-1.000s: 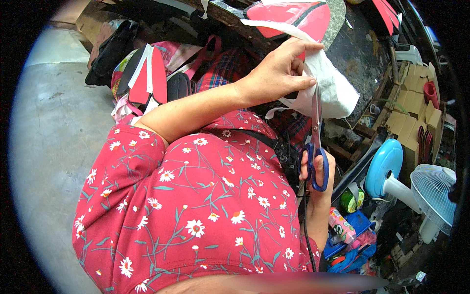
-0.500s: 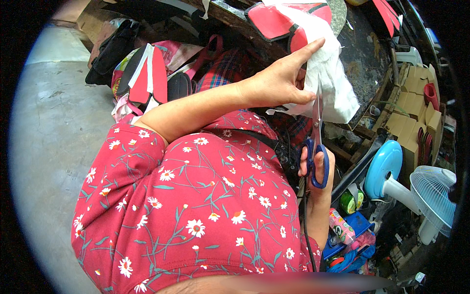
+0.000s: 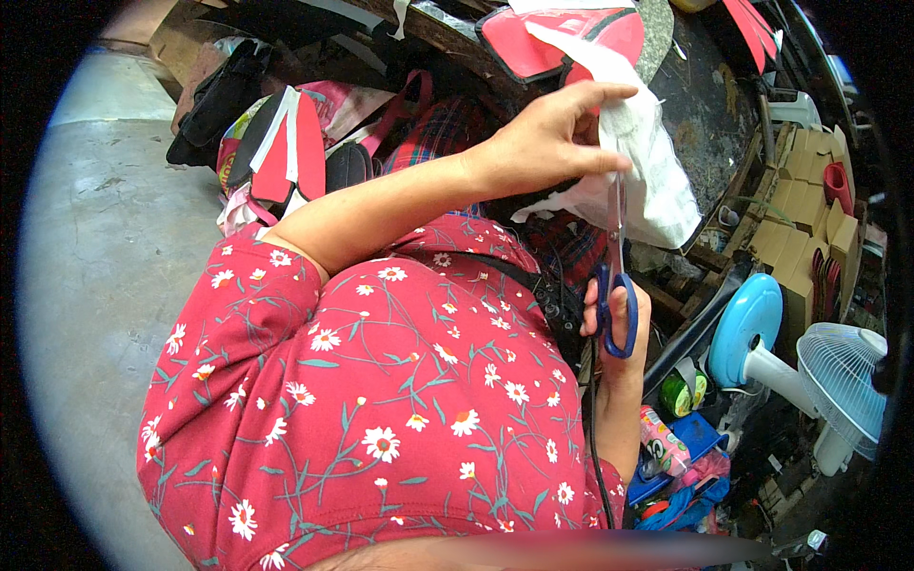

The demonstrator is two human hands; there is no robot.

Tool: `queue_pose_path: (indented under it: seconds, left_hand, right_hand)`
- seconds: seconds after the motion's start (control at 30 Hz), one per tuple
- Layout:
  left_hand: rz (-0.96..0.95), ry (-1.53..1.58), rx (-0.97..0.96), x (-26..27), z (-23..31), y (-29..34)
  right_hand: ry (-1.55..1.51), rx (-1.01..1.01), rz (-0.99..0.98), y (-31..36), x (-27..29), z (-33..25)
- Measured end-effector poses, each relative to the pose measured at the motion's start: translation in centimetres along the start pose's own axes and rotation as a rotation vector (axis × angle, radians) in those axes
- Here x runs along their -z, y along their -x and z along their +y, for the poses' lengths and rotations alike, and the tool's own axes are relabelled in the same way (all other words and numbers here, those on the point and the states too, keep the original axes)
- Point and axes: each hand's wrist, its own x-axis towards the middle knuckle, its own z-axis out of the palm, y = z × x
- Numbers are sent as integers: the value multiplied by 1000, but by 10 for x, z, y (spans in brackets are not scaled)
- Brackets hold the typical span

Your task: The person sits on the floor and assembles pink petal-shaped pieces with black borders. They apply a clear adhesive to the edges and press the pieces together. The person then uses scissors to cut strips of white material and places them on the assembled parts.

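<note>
Blue-handled scissors point(image 3: 621, 295) are in my right hand point(image 3: 628, 319), with fingers through the loops. Their blades point up, nearly together, at the white cloth point(image 3: 657, 181). My left hand point(image 3: 547, 138) is at the cloth, thumb and forefinger apart at its edge; its other fingers are partly hidden. The thumb tip is close to the blade tips. The crumpled cloth hangs beside a red, black-edged piece point(image 3: 514, 48) on the dark work surface point(image 3: 705, 114).
Red and black cut pieces with a white strip point(image 3: 290, 143) lie left, beside a black bag point(image 3: 224, 105). Cardboard boxes point(image 3: 800, 190), a blue-and-white fan point(image 3: 833, 381) and a blue basket point(image 3: 700, 433) stand right. A dark cord point(image 3: 592, 428) runs beside my right forearm.
My left forefinger and thumb have come closer together, the thumb moving up. The cloth has shifted, its lower edge dropping slightly and spreading left. The scissors have barely moved.
</note>
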Motion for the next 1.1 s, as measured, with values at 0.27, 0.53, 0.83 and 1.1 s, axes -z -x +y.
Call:
queue_pose_path:
  seconds: [0.27,0.53,0.83,1.1]
  left_hand:
    - [-61,5,60,-13,2,2]
    - [-45,-43,60,-10,5,4]
    - [161,-292,-115,-3,-2,-4]
    - [78,-211,-116,-5,-2,-2]
  right_hand:
    - [-12,66,-6,-9,-3,-1]
    - [-31,33,48,-4,-4,3]
    - [-49,53,-6,-7,-7,4]
    - [26,-41,-2,-1,-1,-3]
